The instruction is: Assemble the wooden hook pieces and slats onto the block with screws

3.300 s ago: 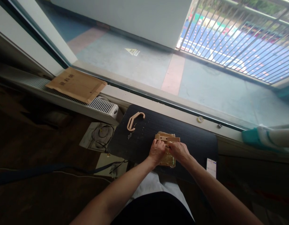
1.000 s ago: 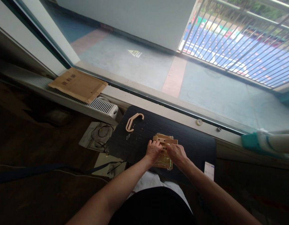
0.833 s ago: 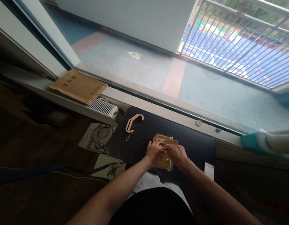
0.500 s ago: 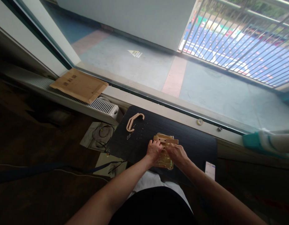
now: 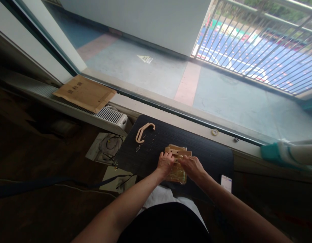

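A small wooden assembly [image 5: 178, 151], made of flat light-brown pieces over a yellowish clear panel [image 5: 176, 174], lies on a black table [image 5: 211, 156]. My left hand [image 5: 165, 163] is curled on its left end, fingers closed on the wood. My right hand [image 5: 192, 166] pinches at the middle of the top bar; what it pinches is too small to make out. A curved wooden handle piece [image 5: 144, 131] lies apart at the table's far left, with small screws [image 5: 139, 147] beside it.
A white card [image 5: 226, 183] sits at the table's right front corner. A cardboard envelope [image 5: 84, 92] rests on a white radiator [image 5: 112, 116] to the left. Cables [image 5: 107, 146] lie on the floor. A tape roll [image 5: 215, 132] sits on the window sill behind.
Both hands stay on the wooden assembly with only slight finger shifts. The camera view has wobbled a little.
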`<state>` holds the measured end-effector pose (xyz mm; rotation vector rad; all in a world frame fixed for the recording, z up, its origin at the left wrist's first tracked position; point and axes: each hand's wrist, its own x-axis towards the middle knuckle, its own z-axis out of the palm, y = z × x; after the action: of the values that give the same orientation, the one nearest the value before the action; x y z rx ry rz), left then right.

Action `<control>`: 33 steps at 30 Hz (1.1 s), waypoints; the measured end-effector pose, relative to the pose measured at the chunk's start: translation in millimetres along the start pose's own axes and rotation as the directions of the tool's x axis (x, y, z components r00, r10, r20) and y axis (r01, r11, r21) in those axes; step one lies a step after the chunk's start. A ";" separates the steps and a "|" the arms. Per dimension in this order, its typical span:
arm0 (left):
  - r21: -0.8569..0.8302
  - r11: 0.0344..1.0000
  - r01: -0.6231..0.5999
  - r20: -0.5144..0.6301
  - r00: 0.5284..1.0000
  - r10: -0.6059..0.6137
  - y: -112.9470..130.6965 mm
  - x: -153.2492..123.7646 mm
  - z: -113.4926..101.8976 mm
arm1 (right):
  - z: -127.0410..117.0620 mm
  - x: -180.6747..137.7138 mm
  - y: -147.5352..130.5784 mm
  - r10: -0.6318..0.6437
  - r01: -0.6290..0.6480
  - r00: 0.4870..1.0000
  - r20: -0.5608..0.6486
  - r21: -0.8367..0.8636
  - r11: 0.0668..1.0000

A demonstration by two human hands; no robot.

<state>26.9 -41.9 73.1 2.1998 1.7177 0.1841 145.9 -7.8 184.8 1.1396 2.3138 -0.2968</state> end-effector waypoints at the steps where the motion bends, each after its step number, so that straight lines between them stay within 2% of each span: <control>1: 0.002 1.000 -0.003 -0.001 1.000 0.003 0.0 -0.1 -0.1 | 0.5 0.3 -0.7 -0.011 0.011 1.000 0.008 -0.002 1.000; 5: -0.001 1.000 -0.006 0.002 1.000 0.006 -0.4 -0.6 0.7 | 6.8 5.4 -2.1 0.017 -0.018 1.000 0.013 0.065 0.998; 11: 0.004 1.000 0.004 -0.001 1.000 -0.004 -0.1 -0.6 1.1 | 11.9 10.6 0.7 0.133 -0.138 0.990 0.048 0.129 0.982; 13: 0.005 1.000 0.003 0.002 1.000 -0.003 0.1 -0.7 -0.1 | 9.7 8.6 1.7 0.125 -0.128 0.992 0.033 0.118 0.985; 19: 0.011 1.000 -0.004 0.015 1.000 0.003 -0.4 -0.5 -0.6 | 4.7 0.9 1.7 -0.023 0.025 0.999 -0.031 0.053 0.998; 27: 0.005 1.000 -0.004 0.017 1.000 0.004 -0.2 -0.2 -2.0 | 17.4 5.1 3.8 0.045 -0.046 0.999 0.012 0.118 0.992; 31: 0.004 1.000 0.002 0.013 1.000 -0.002 0.1 -0.6 -3.0 | 14.6 6.9 4.6 0.115 -0.123 0.991 0.062 0.129 0.984; 33: 0.000 1.000 0.007 0.014 1.000 -0.007 0.0 -0.8 -2.5 | 9.4 5.0 4.5 0.109 -0.112 0.993 0.039 0.117 0.987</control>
<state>26.0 -42.2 75.4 2.1896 1.7179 0.1670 150.4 -5.5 174.4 1.3065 2.2203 -0.4127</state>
